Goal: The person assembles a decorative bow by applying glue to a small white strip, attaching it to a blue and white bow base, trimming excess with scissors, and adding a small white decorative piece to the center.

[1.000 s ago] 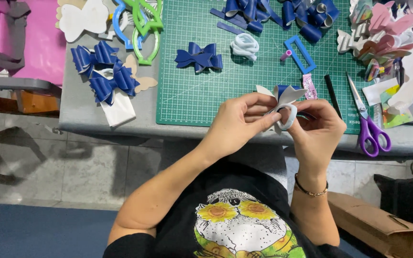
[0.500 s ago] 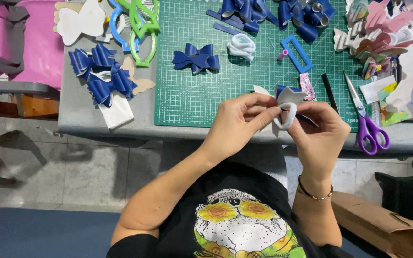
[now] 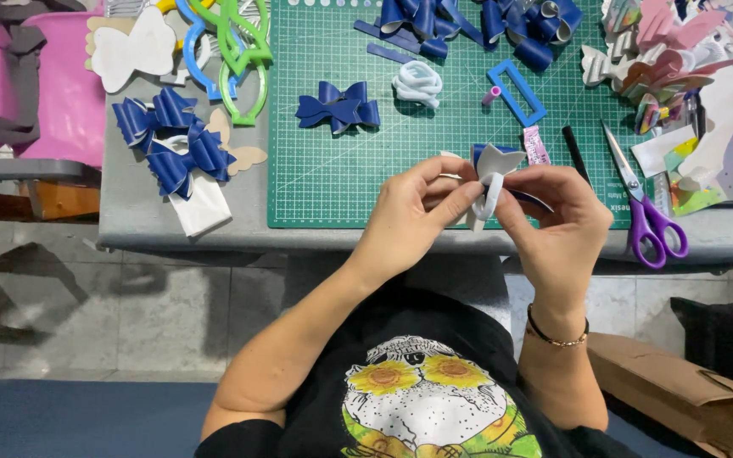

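My left hand [image 3: 413, 216] and my right hand [image 3: 553, 220] meet over the near edge of the green cutting mat [image 3: 324, 170]. Between the fingertips of both hands sits a half-made bow [image 3: 492, 174] of white and blue foam. A white strip loops around its middle, pinched by my left thumb and forefinger. My right hand's fingers press the bow from the other side. A finished blue bow [image 3: 338, 108] lies on the mat farther away.
Purple-handled scissors [image 3: 646, 208] lie right of my hands. Several blue bows [image 3: 171, 140] sit left of the mat. White coiled strip [image 3: 417, 82], a blue rectangular frame [image 3: 517, 92] and more blue pieces lie at the far side. Pink and white cut-outs [image 3: 663, 59] pile up far right.
The view has shifted slightly. Both hands have stayed together on the bow, turning it a little and working the white strip around its middle.
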